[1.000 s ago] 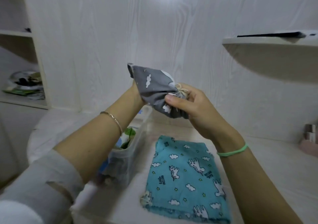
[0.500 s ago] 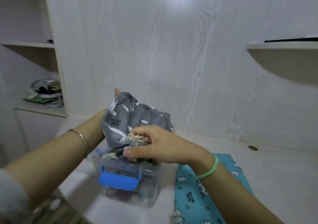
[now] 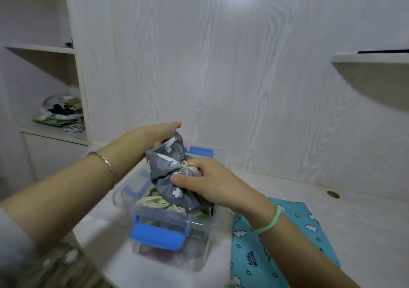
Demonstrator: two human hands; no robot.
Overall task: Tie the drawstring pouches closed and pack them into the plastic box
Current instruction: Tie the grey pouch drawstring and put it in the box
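Note:
A grey drawstring pouch (image 3: pixel 168 170) with white clouds, its neck gathered and tied with a cream cord, sits at the top of the clear plastic box (image 3: pixel 168 234), on other pouches and cream cords inside. My right hand (image 3: pixel 205 183) grips its tied neck from the right, thumb along the fabric. My left hand (image 3: pixel 159 133) holds the pouch's far upper end. The box has blue clip latches on its sides. A teal unicorn-print pouch (image 3: pixel 272 250) lies flat on the white table, right of the box, partly under my right forearm.
The white desk (image 3: pixel 354 217) runs to a wood-grain wall behind. Left shelves (image 3: pixel 55 130) hold a round dish and small clutter. A white wall shelf (image 3: pixel 371 60) juts out at upper right. A round cable hole (image 3: pixel 333 194) sits in the desk at the back right.
Both hands have carried the grey pouch down from chest height and to the left, into the top of the box. The view has swung left, bringing the box to the centre.

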